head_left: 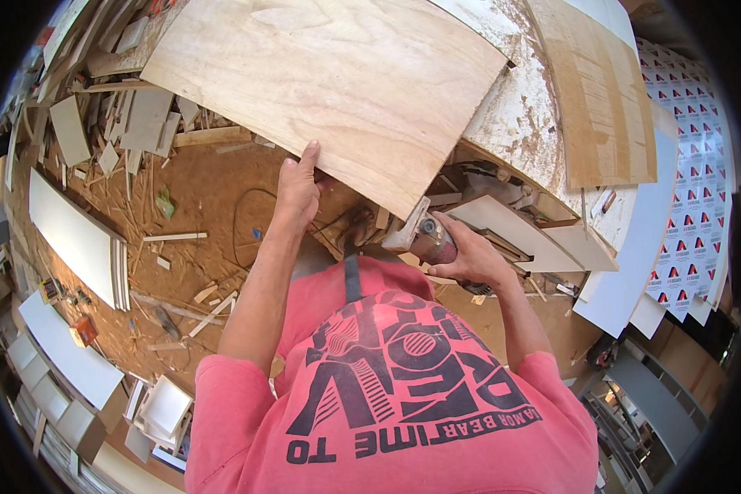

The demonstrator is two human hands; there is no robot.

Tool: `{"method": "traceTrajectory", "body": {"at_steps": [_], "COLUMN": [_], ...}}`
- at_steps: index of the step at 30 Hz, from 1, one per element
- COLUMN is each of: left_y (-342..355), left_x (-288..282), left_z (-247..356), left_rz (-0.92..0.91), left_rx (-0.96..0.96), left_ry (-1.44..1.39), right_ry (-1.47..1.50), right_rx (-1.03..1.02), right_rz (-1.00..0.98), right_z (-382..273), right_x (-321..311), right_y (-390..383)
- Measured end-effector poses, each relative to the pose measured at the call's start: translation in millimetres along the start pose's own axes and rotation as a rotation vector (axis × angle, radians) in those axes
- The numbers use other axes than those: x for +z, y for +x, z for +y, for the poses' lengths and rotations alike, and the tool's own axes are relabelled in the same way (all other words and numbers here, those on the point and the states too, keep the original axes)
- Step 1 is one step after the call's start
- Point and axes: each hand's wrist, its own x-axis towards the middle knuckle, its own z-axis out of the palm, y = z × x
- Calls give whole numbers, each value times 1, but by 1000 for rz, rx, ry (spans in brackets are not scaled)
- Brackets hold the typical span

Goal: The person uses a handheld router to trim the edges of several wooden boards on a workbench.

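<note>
A pale plywood panel lies across a worktop with its near edge overhanging. My left hand grips that edge, thumb on top and fingers curled at the edge and partly hidden below it. My right hand holds a handheld power tool with a dark red body and a metal base, which is at the panel's near right corner. Whether its cutting part touches the wood is hidden from me.
Offcuts and a dark cord litter the dirt floor. Stacked white boards lie at the left. Leaning boards are beside the worktop, with patterned sheets and a tan board at the right.
</note>
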Motion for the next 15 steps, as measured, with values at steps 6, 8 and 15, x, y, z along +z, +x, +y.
{"method": "traceTrajectory", "body": {"at_steps": [6, 8, 15], "left_y": [-2, -1, 3], "left_x": [26, 49, 101], "left_z": [-6, -18, -42], "left_rz": [-21, -94, -326], "left_rx": [-71, -97, -291], "left_ry": [-66, -172, 39], "right_ry": [180, 341, 839], "right_rx": [89, 121, 305], "right_rz": [129, 229, 573], "right_z": [25, 30, 45], "right_x": [11, 17, 44], "right_y": [-12, -34, -84]}}
